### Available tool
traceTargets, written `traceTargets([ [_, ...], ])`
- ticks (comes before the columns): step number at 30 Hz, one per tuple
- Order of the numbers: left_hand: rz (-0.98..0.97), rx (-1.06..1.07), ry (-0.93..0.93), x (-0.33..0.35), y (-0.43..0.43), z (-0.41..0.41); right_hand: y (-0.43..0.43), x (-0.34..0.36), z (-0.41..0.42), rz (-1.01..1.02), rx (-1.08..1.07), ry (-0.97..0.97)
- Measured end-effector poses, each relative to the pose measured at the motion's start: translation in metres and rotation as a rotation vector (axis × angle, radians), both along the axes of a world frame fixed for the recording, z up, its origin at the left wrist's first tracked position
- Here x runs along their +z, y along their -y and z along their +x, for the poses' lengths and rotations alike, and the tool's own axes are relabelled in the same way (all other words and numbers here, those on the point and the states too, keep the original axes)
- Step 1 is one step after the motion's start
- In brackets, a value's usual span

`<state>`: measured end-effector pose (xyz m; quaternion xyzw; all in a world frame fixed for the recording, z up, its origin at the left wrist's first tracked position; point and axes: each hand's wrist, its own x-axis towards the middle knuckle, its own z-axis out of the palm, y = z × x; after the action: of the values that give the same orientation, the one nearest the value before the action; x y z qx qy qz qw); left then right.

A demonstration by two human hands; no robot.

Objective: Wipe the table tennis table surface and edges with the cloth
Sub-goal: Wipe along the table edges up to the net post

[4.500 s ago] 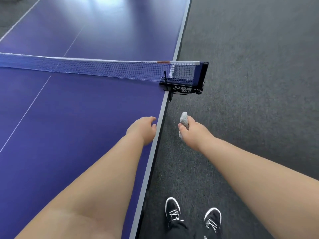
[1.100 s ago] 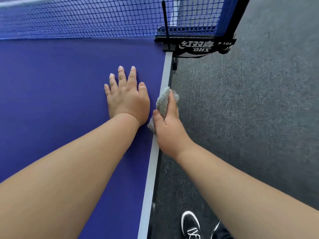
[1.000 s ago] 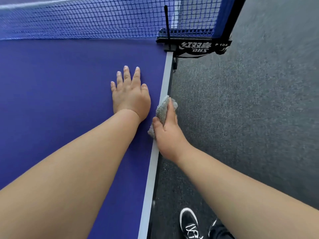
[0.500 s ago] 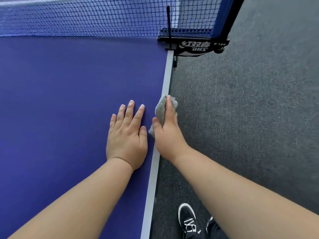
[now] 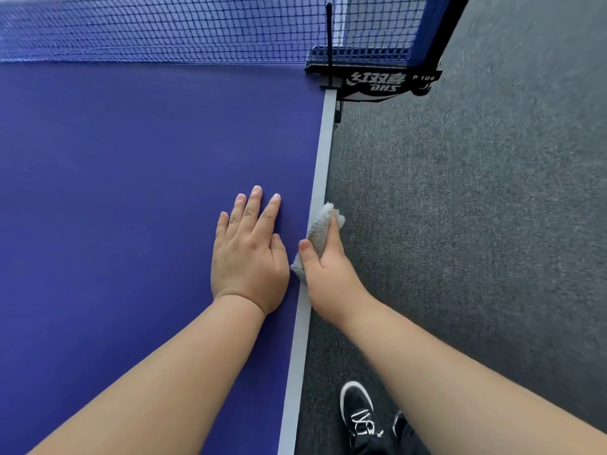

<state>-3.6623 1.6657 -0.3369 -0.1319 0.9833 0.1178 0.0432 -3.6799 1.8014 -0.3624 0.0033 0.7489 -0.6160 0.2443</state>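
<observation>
Blue table tennis table (image 5: 115,192) fills the left side, net (image 5: 164,27) across the top. Left hand (image 5: 249,254) lies flat on the surface, palm down, fingers straight and spread, holding nothing. Just right of it, right hand (image 5: 328,270) grips a bunched grey cloth (image 5: 320,228), pressed against the white side edge (image 5: 320,169) of the table. Net clamp (image 5: 374,82) at the top right. Grey carpet (image 5: 476,224) beyond, black shoe (image 5: 358,412) below.
</observation>
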Motion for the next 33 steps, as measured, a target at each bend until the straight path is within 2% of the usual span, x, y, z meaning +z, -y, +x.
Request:
traceTargets([
  [3, 0.011, 0.003, -0.02, 0.0, -0.001, -0.001, 0.003, 0.001, -0.026, 0.045, 0.044, 0.049],
  [8, 0.011, 0.001, -0.052, -0.002, 0.0, -0.001, 0.014, 0.008, -0.097, 0.064, -0.004, -0.015],
  [10, 0.003, 0.001, -0.055, -0.003, 0.0, -0.001, 0.014, 0.007, -0.082, 0.044, -0.013, -0.008],
  [16, 0.075, 0.046, -0.059, 0.006, -0.005, 0.005, -0.005, 0.009, 0.055, 0.037, 0.044, 0.106],
  [20, 0.11, -0.018, 0.013, 0.014, -0.006, 0.078, -0.001, 0.016, 0.02, 0.119, 0.09, 0.134],
  [23, 0.021, -0.064, 0.097, 0.014, -0.01, 0.149, 0.013, 0.025, -0.033, 0.185, -0.005, 0.09],
  [25, -0.009, -0.037, 0.108, 0.009, -0.011, 0.159, 0.019, 0.024, -0.041, 0.182, -0.057, 0.019],
  [30, -0.044, -0.033, 0.109, 0.007, -0.009, 0.153, 0.01, 0.011, 0.045, 0.195, 0.045, -0.075],
  [33, -0.028, -0.035, 0.084, 0.007, -0.01, 0.154, 0.004, 0.01, 0.07, 0.167, 0.095, -0.041],
])
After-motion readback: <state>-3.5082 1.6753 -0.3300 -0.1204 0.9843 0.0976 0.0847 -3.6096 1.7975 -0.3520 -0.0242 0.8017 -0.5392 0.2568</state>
